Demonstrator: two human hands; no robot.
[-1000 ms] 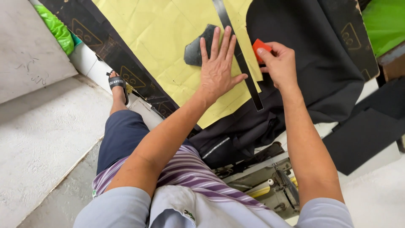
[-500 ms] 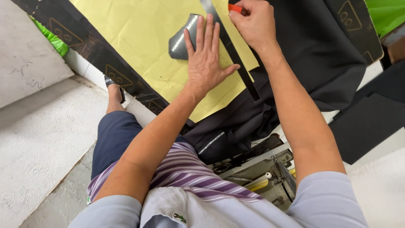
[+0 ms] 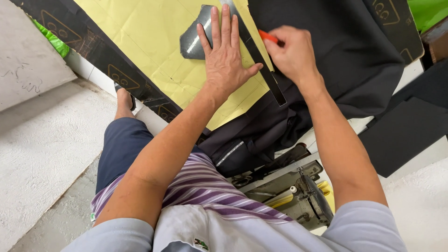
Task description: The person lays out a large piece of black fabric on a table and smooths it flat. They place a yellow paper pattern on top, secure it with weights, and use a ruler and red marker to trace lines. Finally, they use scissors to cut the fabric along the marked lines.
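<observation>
Yellow sheet: a big pale yellow sheet [image 3: 154, 42] lay flat on the surface. It had thin lines and soft fold marks on it.
Where it lay: it sat on top of black cloth [image 3: 336, 56], at the top middle of the view, in front of the person.
Grey piece: a shiny dark grey piece [image 3: 193, 39] with curved edges lay on the yellow sheet. It was partly under the left hand.
Left hand: the left hand [image 3: 226, 60] was pressed flat on the yellow sheet and the grey piece. Its fingers [image 3: 214, 23] were spread wide and held nothing.
Long strip: a long, thin, dark strip [image 3: 268, 81] ran slanted along the right edge of the yellow sheet, between the two hands.
Right hand: the right hand [image 3: 291, 53] was just beside the strip, over the black cloth. Its fingers were closed tight on a small orange tool [image 3: 267, 36].
Orange tool: only one end showed. The rest was hidden in the hand, so its shape could not be told.
Black band: a black band with yellow triangle marks [image 3: 93, 56] ran along the left side of the yellow sheet.
Green thing: a bit of bright green [image 3: 53, 42] showed at the far left.
Sewing machine: a machine [image 3: 298, 191] sat low down, between the arms, near the person's lap.
Floor: the grey floor [image 3: 42, 154] lay to the left.
Foot: a foot in a sandal [image 3: 125, 100] stood on the floor beside the black band.
In the way: both arms covered part of the black cloth.
</observation>
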